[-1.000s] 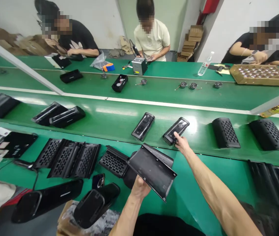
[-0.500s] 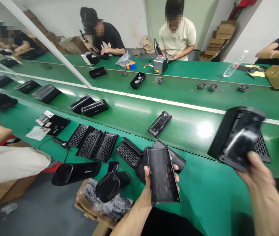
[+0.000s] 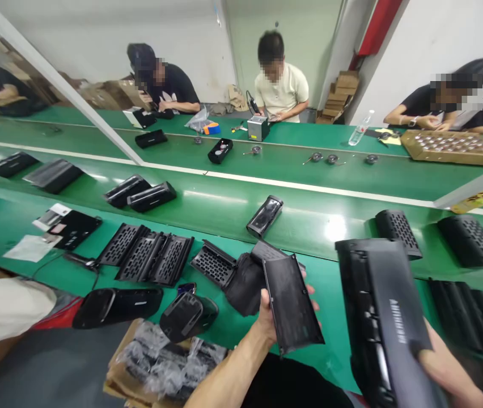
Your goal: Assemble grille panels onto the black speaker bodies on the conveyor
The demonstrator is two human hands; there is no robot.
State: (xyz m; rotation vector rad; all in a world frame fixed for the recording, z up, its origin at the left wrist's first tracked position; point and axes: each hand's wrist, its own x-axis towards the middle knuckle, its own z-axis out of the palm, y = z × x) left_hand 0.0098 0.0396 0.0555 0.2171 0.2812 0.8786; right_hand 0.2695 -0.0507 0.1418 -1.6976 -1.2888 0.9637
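My left hand [image 3: 267, 317] grips a flat black plastic cover panel [image 3: 293, 306] by its long edges, thumb on one side and fingertips on the other; its recessed face is toward me. At the right, my right hand [image 3: 445, 362] is closed around a black speaker housing [image 3: 401, 311] with pale lettering on its side and an open slotted side facing left. The two parts are apart. Behind the panel lie a dark curved cover [image 3: 245, 286] and a perforated grille panel [image 3: 214, 265]. To the left are several more grille panels [image 3: 148, 255].
A conveyor belt [image 3: 207, 209] runs across, carrying a housing [image 3: 266, 215] and two grilled housings at right. Stacked black panels [image 3: 473, 317] lie at right. A carton of plastic-wrapped parts [image 3: 160, 362] stands below the table edge. Co-workers sit opposite; a sleeve [image 3: 7, 309] shows at left.
My right hand has brought the housing lower, nearer and turned it so its lettered side shows. The panel in my left hand tilts slightly differently. The view has swung right.
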